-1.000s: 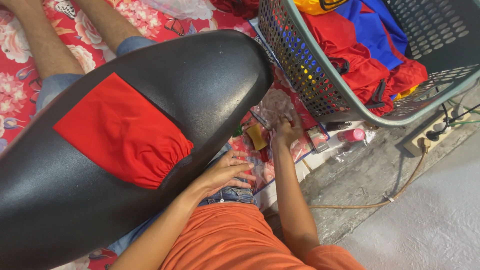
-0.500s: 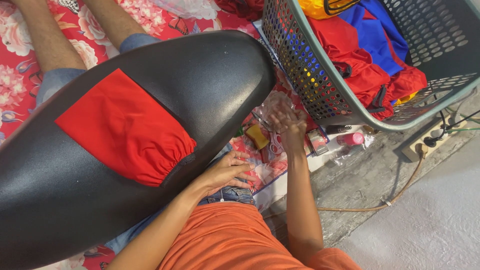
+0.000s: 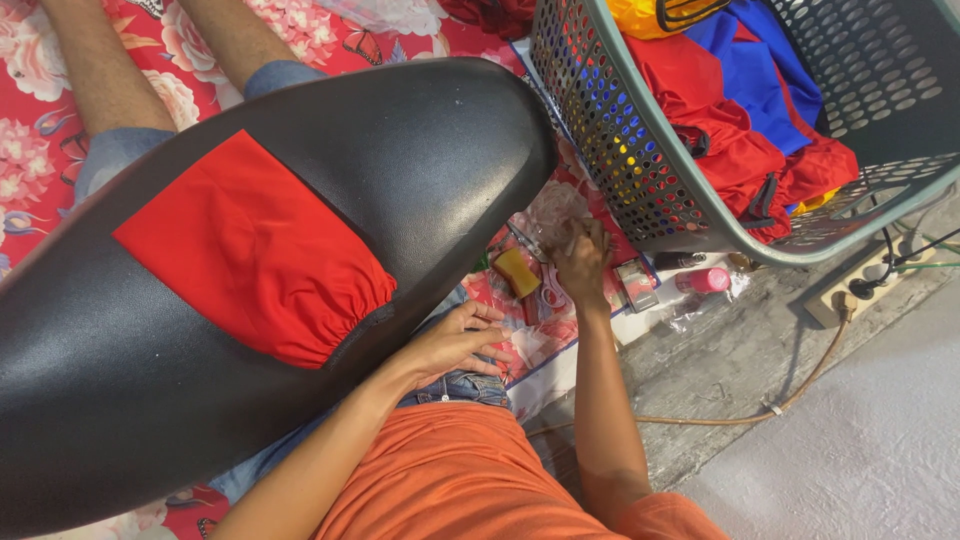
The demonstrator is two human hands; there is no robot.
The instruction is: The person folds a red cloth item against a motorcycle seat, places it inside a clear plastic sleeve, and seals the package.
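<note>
Our right fingers point(image 3: 575, 232) are curled together round smth small and metallic, prob. scissors point(image 3: 522, 240), though the grip hides most of it and we can't tell for sure. The right hand point(image 3: 582, 262) sits low over the clutter on the floor mat, just below the basket's near wall. Just left of it lies a yellow sponge-like block point(image 3: 517, 271), touching or nearly touching the hand. To its right: a small boxy item point(image 3: 636, 284) and a pink bottle point(image 3: 704, 280) on its side, w/ crumpled clear plastic around them.

Our left fingers point(image 3: 488, 318) are spread apart, resting flat at the lower edge of the black seat point(image 3: 420, 170), holding nothing. The left hand point(image 3: 455, 340) lies against the seat's rim, above our jeans.

The seat lies across our lap, big and padded, w/ a red fabric piece point(image 3: 250, 250) w/ a gathered edge lying on top of it.

Further out: a grey-green perforated laundry basket point(image 3: 600, 130) holds red, blue and yellow cloth. A power strip point(image 3: 865, 285) w/ cords sits on the concrete floor at right. Red floral mat point(image 3: 30, 90) underneath, top left.
</note>
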